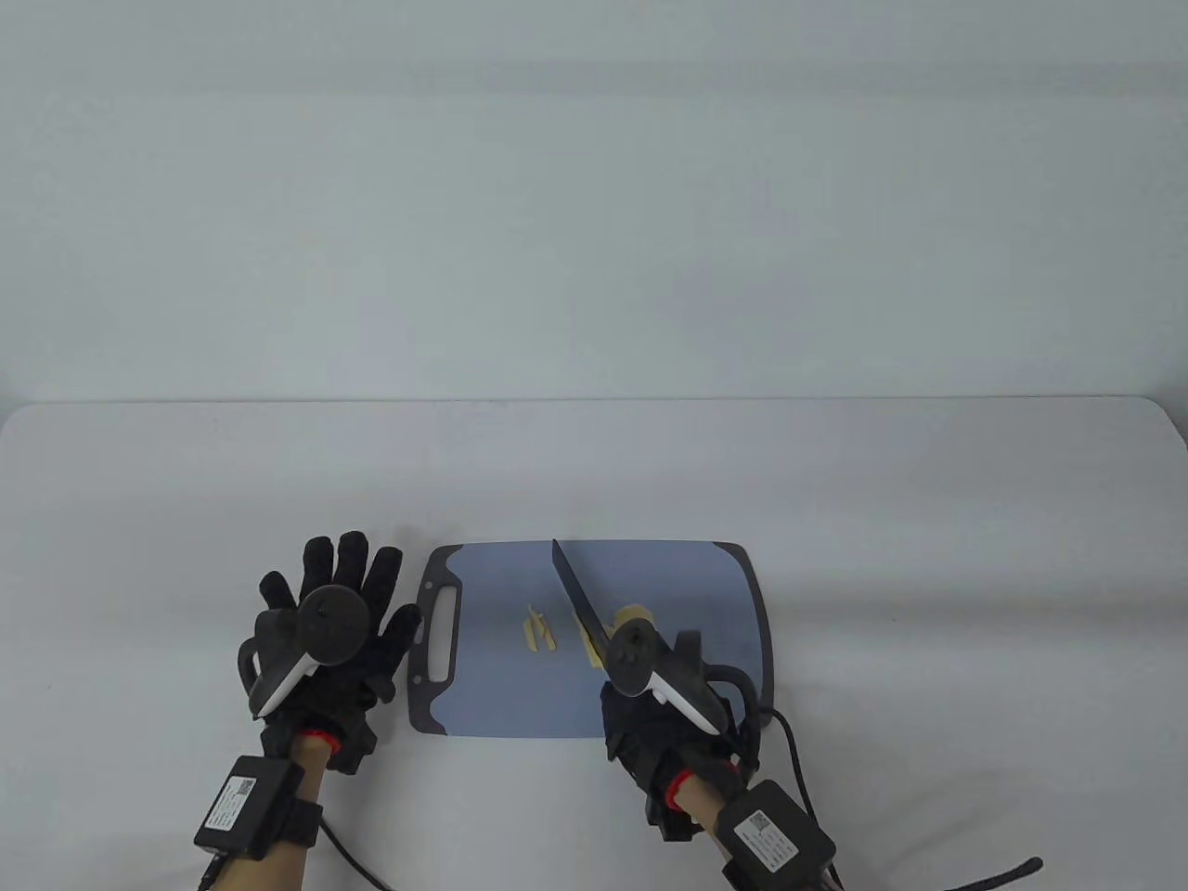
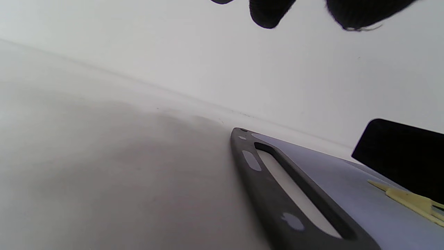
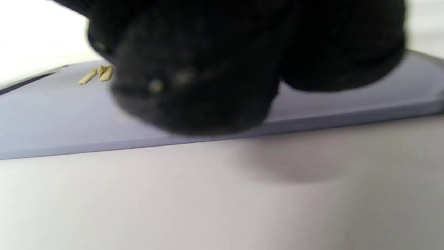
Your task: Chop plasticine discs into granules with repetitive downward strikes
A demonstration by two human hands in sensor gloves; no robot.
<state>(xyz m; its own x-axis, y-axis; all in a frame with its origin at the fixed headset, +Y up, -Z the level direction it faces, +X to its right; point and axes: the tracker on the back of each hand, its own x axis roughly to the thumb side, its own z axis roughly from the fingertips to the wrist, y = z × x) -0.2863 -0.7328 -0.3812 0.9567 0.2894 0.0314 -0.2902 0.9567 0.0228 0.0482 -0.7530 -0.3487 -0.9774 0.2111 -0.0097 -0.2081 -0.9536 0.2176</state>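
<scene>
Chopping under way: knife (image 1: 580, 594) raised over pale plasticine on the cutting board (image 1: 668, 575).

Right hand (image 1: 664, 691), fingers clamped on the handle, angles the blade toward 11 o'clock; cut strips (image 1: 538, 631) lie at board centre, an uncut disc piece (image 1: 636, 613) just beside the blade. Left hand (image 1: 325, 636) rests flat on the bench (image 1: 186, 520) at 9 o'clock of the board, fingers spread. Next, probably: strike straight down. The wrist-pack labels are illegible.

A white table (image 1: 835, 483) is sitting against a plain pale wall (image 1: 594, 186). 1 black cable (image 1: 998, 872) is lying near the table's front right corner.
</scene>
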